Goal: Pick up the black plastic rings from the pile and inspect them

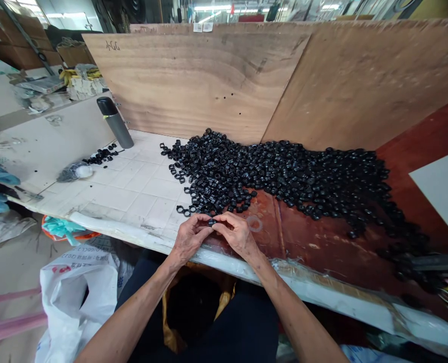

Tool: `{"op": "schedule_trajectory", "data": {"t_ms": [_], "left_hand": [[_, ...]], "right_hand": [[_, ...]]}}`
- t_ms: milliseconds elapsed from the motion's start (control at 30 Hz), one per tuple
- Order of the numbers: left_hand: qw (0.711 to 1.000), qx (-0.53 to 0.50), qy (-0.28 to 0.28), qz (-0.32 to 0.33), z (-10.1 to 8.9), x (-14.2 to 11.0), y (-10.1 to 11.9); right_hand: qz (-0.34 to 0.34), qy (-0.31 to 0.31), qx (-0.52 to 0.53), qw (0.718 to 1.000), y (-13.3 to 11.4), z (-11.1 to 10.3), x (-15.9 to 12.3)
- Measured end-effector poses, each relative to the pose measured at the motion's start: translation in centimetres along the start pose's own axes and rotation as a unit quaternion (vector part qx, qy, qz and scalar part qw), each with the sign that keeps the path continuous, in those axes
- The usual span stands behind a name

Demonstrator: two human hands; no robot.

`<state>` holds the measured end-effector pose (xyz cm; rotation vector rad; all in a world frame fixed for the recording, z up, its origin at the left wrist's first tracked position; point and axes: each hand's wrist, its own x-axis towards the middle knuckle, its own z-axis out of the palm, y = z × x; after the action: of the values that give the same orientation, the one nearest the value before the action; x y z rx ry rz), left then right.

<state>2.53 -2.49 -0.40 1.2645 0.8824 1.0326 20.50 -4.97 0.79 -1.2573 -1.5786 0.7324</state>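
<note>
Pinching a small black piece from 2 sides, the left hand and the right hand hold it just inside the near edge of the table. The piece is short, dark and slightly glossy; fingertips cover much of it, so its full shape cannot be told. Each hand closes thumb and forefinger on it, the other fingers curled in. Both forearms reach forward and inward, making a V, with the wrists about over the near edge. Just beyond the hands, a heap of shiny black rings spreads along the far edge and trails toward the near right corner. A few rings at its left side lie apart, their holes showing. Near the far left corner stands a grey bottle with a black cap.
</note>
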Motion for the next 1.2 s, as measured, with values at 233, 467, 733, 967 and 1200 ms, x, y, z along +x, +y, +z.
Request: {"op": "schedule_trajectory", "data": {"t_ms": [233, 467, 733, 967, 1200], "left_hand": [[0.999, 0.031, 0.006, 0.010, -0.2, -0.2, 0.1], [0.999, 0.030, -0.002, 0.011, -0.6, 0.1, 0.0], [1.000, -0.003, -0.011, 0.009, -0.8, 0.5, -0.6], [1.000, -0.016, 0.020, 0.010, -0.8, 1.0, -1.5], [0.995, 0.085, -0.002, 0.048, -0.7, 0.5, -0.8]], "right_hand": [[-0.015, -0.019, -0.046, 0.999, 0.0, 0.2, 0.2], [0.041, -0.037, 0.019, 0.998, -0.1, 0.4, 0.5], [0.013, -0.028, 0.041, 0.999, -0.1, 0.8, 0.8], [-0.017, -0.006, 0.001, 1.000, -0.1, 1.2, 0.6], [-0.022, -0.015, -0.091, 0.995, 1.3, 2.2, 0.2]]}}
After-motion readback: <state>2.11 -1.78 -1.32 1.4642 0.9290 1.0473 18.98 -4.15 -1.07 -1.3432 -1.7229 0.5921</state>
